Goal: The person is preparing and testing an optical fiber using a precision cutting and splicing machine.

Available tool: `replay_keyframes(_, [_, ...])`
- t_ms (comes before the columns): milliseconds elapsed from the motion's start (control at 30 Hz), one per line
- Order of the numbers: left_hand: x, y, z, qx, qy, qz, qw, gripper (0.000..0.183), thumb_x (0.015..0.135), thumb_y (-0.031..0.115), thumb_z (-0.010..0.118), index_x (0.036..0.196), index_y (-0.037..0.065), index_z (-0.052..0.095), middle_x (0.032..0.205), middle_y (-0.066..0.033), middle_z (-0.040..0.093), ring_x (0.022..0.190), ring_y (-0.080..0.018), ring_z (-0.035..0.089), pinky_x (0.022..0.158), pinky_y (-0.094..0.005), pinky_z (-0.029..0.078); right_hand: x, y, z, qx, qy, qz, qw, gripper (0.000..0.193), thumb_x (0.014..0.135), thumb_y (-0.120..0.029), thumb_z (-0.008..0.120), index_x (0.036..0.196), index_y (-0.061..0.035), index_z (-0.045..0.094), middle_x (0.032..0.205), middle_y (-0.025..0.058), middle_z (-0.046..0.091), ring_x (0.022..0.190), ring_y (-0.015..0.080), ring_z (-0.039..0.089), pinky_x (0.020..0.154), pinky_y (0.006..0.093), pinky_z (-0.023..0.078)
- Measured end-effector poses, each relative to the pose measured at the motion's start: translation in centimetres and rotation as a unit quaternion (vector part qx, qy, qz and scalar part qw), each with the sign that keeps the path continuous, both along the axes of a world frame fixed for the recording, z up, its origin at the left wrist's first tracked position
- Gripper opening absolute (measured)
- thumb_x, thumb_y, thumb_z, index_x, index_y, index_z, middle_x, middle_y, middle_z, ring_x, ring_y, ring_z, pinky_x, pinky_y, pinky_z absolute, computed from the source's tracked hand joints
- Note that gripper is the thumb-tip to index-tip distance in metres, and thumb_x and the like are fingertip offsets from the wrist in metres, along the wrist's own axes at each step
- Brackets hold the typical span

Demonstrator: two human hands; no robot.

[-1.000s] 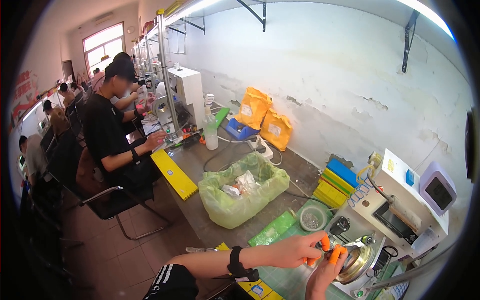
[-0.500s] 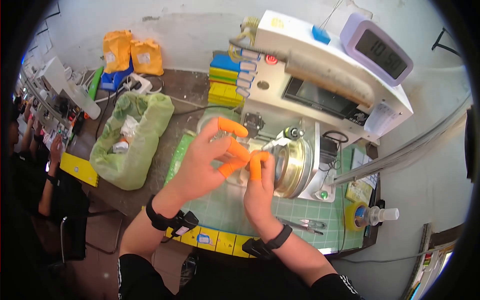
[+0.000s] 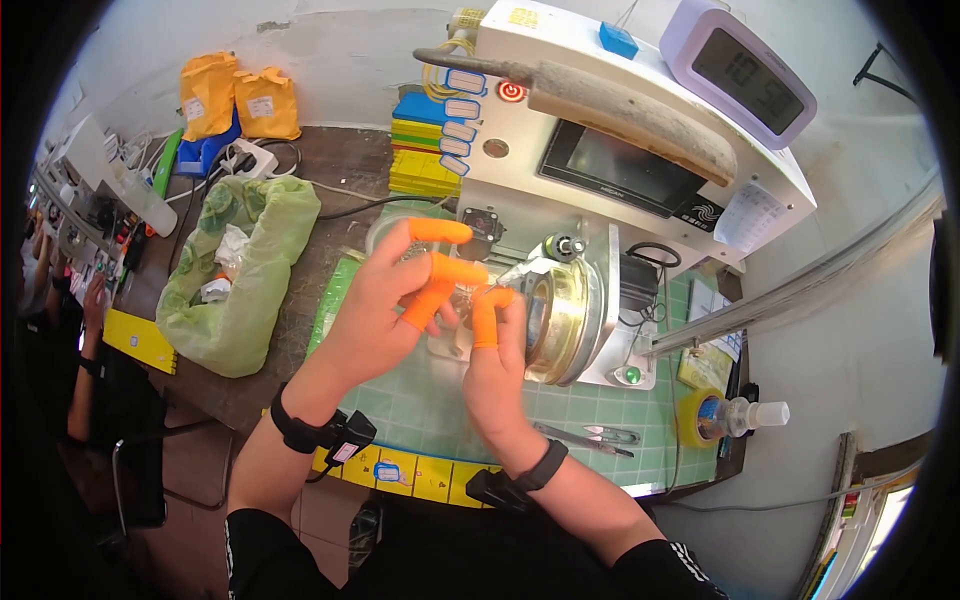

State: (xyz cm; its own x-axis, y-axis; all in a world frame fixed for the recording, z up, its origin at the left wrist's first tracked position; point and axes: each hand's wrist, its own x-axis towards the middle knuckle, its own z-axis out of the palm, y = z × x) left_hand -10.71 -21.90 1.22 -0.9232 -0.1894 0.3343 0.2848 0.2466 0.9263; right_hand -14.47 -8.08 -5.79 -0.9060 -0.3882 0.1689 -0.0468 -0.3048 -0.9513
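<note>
My left hand (image 3: 375, 310) and my right hand (image 3: 494, 375) meet tip to tip in front of the machine, orange finger cots on several fingers. The left thumb and a finger are pinched together, with the index finger stretched out above. My right thumb and index finger also press together, right beside the left fingertips. Whatever lies between them is too small to make out. Just right of the fingertips sits a clear yellowish spool or wheel (image 3: 562, 325) on a metal mount, with a black-and-silver knob (image 3: 563, 247) above it.
A white machine (image 3: 500, 130) with a dark screen (image 3: 620, 170) stands behind, a purple clock (image 3: 690, 35) on top. Tweezers (image 3: 590, 440), small snips (image 3: 612, 434) and a tape roll (image 3: 700, 418) lie on the green mat (image 3: 420, 420). A bag-lined bin (image 3: 245, 320) is at left.
The whole view has shifted slightly, so the scene sits further left and up. Both hands stay pinched together beside the spool, with only slight finger movement.
</note>
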Motion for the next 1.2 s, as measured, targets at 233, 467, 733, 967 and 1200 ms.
replay_keyframes(233, [-0.1,-0.1,0.5,-0.207,-0.012,0.020,0.978,0.025,0.086,-0.004,0.072,0.109,0.002,0.068,0.119,-0.0094,0.059,0.078,-0.0135,0.063,0.069,-0.0252,0.054,-0.3,-0.3,-0.4,-0.024,-0.027,0.002,0.999,0.012,0.113,-0.015,0.043,0.122,-0.0075,0.045,0.114,0.0032,0.048,0.105,0.0118,0.049,0.098,0.0275,0.041])
replay_keyframes(467, [-0.8,-0.8,0.6,-0.107,-0.047,0.017,0.993,0.022,0.085,-0.002,0.075,0.105,0.000,0.068,0.111,-0.0092,0.063,0.074,-0.0148,0.068,0.064,-0.0260,0.055,-0.3,0.0,-0.6,0.000,-0.017,0.015,1.000,0.011,0.112,-0.014,0.044,0.122,-0.0079,0.044,0.114,0.0038,0.048,0.105,0.0121,0.048,0.098,0.0287,0.041])
replay_keyframes(733, [-0.9,-0.5,1.6,-0.194,-0.033,-0.001,0.980,0.017,0.083,0.000,0.077,0.098,0.000,0.070,0.109,-0.0088,0.065,0.070,-0.0133,0.064,0.062,-0.0261,0.052,-0.3,0.0,-0.1,-0.009,-0.029,0.018,0.999,0.011,0.112,-0.014,0.045,0.122,-0.0088,0.043,0.113,0.0025,0.047,0.099,0.0105,0.047,0.087,0.0258,0.041])
replay_keyframes(967, [-1.5,-1.6,1.3,-0.218,-0.027,-0.023,0.975,0.017,0.080,-0.001,0.078,0.096,0.002,0.072,0.098,-0.0062,0.068,0.063,-0.0111,0.056,0.055,-0.0260,0.044,-0.1,-0.1,-0.2,-0.006,-0.020,0.013,1.000,0.011,0.112,-0.011,0.044,0.122,-0.0091,0.043,0.113,0.0022,0.047,0.099,0.0100,0.047,0.086,0.0253,0.042])
replay_keyframes(1200, [-1.4,-1.3,1.9,-0.257,-0.042,-0.021,0.965,0.016,0.080,0.002,0.079,0.093,0.002,0.070,0.096,-0.0059,0.068,0.063,-0.0145,0.055,0.055,-0.0281,0.043,-0.1,-0.1,0.1,-0.008,-0.021,0.011,1.000,0.010,0.111,-0.010,0.043,0.121,-0.0096,0.043,0.112,0.0016,0.046,0.100,0.0100,0.046,0.086,0.0247,0.040])
